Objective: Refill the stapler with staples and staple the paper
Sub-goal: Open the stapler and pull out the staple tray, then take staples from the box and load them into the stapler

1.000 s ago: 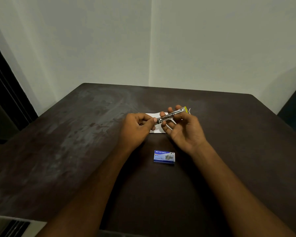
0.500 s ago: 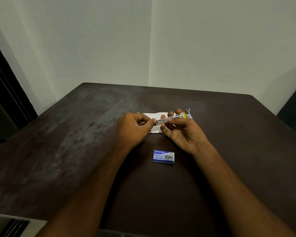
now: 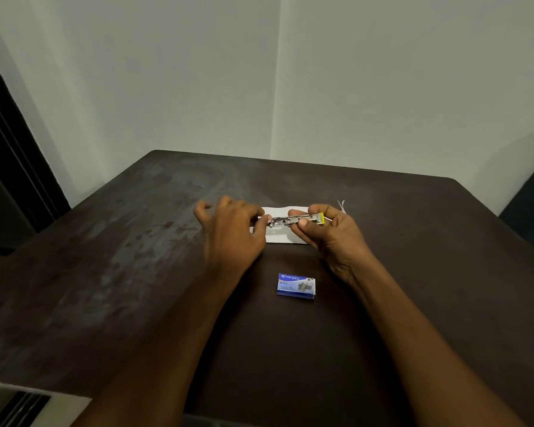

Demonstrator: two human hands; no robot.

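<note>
We are gripping the stapler (image 3: 296, 220) with our right hand (image 3: 330, 238), thumb on its near side and the other fingers curled around its far side, holding it level just above the paper (image 3: 282, 237). Our left hand (image 3: 233, 234) is meeting the stapler's left end with thumb and forefinger pinched together there, while its other fingers are spreading loosely out to the left; we cannot tell whether they are pinching a staple strip or only the metal tip. The paper is lying on the dark table (image 3: 413, 272), mostly hidden under both hands. The blue staple box (image 3: 296, 287) is sitting on the table nearer to us, apart from both hands. The stapler's yellow right end is partly covered by our right fingers.
</note>
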